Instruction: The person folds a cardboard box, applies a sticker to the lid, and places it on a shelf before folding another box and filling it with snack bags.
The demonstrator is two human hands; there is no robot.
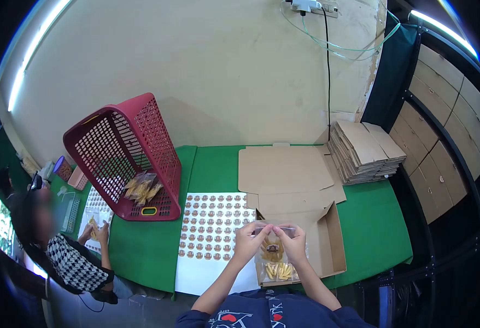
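A green table [371,218] is running along a cream wall. The left hand [249,240] and right hand [293,239] are each pinching the top edge of a clear snack pouch [274,261], keeping it hanging upright over an open cardboard box [333,240]. A sticker sheet [210,227] is lying just beside them, seemingly for easy reach. Farther left, a red basket [125,147] is sitting tipped, exposing its packets.

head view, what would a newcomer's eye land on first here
The big red basket stands out first, tipped on its side at the left of the green table, with snack packets lying inside. Next, the left hand and right hand pinching the top of a clear snack bag over an open cardboard box at the near edge, beside a sheet of round stickers.
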